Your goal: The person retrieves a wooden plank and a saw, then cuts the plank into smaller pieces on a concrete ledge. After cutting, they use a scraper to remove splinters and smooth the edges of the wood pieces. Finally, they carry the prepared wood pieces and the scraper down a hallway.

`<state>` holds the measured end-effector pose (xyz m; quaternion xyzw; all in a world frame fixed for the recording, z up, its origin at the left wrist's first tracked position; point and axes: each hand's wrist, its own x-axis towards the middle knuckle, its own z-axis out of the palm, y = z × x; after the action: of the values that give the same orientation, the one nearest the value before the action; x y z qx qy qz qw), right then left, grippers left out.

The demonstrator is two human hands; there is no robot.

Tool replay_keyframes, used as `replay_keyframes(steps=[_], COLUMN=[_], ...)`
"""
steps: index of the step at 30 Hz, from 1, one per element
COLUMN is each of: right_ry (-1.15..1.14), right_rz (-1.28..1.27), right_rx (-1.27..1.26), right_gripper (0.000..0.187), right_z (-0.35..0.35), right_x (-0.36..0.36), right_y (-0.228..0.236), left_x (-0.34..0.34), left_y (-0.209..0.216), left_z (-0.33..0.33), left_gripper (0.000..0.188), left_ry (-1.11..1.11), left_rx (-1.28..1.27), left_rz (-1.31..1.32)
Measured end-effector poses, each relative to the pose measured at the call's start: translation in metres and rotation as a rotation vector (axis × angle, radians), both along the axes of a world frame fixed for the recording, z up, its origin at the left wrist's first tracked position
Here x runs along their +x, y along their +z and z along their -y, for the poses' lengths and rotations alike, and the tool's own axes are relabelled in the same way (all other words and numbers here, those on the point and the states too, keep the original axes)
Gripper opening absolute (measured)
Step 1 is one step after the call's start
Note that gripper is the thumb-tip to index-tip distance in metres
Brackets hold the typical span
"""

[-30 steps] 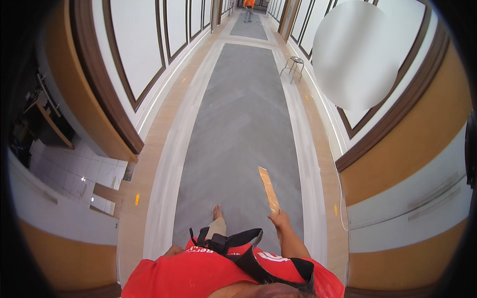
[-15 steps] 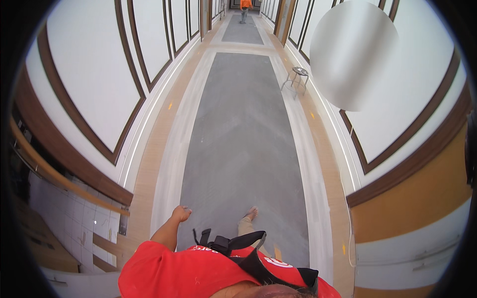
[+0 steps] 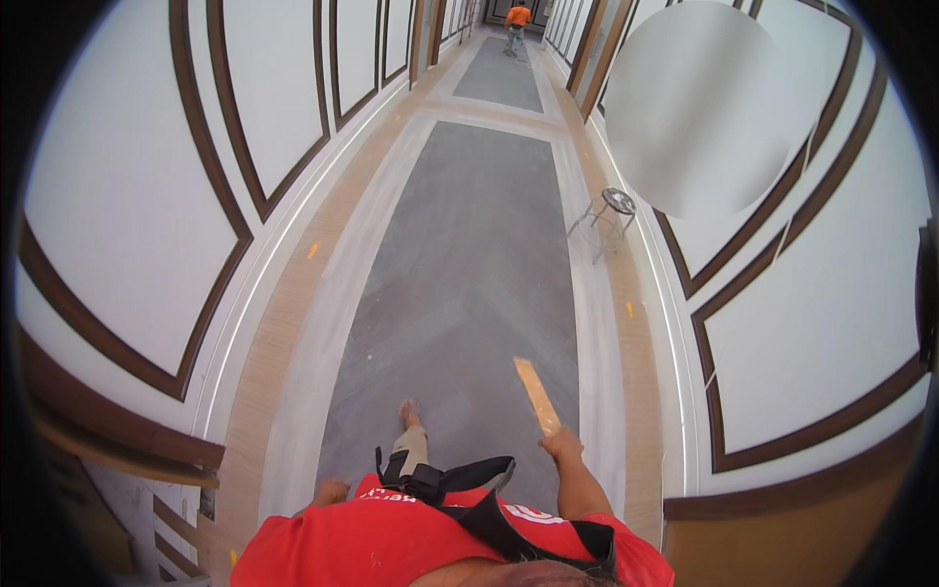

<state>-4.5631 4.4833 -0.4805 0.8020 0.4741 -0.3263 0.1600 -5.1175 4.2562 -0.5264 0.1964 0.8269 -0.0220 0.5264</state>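
My right hand (image 3: 561,446) grips one end of a flat, light-brown wooden strip (image 3: 535,393). The strip points ahead and slightly left, raised over the grey floor panel (image 3: 460,264). Close to my left side, my left hand (image 3: 333,491) hangs with its fingers curled in, and nothing shows in it. One foot (image 3: 408,413) is stepping out on the grey floor between the two hands.
A round-topped metal stool (image 3: 618,203) stands ahead on the right, by the wall. Far down the corridor is a person in an orange top (image 3: 517,20). White walls with dark-brown trim line both sides. Yellow marks (image 3: 313,250) dot the tan floor borders.
I have moved forward along the corridor, and the stool is nearer. My right hand with the wooden strip has swung up into view. My left hand has swung back toward my body.
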Motion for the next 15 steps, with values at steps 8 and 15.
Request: replay_keyframes(steps=[8, 15], right_ry=[-0.212, -0.465], right_rz=[-0.166, -0.277], right_rx=[0.143, 0.025], right_gripper=[0.067, 0.051], right_z=[-0.156, -0.151], right_x=[-0.023, -0.042], right_y=[-0.093, -0.160], left_x=[-0.061, -0.062], left_y=[-0.117, -0.077], left_z=[-0.248, -0.583], left_gripper=[0.052, 0.057], left_ry=[-1.371, -0.456], left_rx=[0.062, 0.435], left_rz=[-0.008, -0.116])
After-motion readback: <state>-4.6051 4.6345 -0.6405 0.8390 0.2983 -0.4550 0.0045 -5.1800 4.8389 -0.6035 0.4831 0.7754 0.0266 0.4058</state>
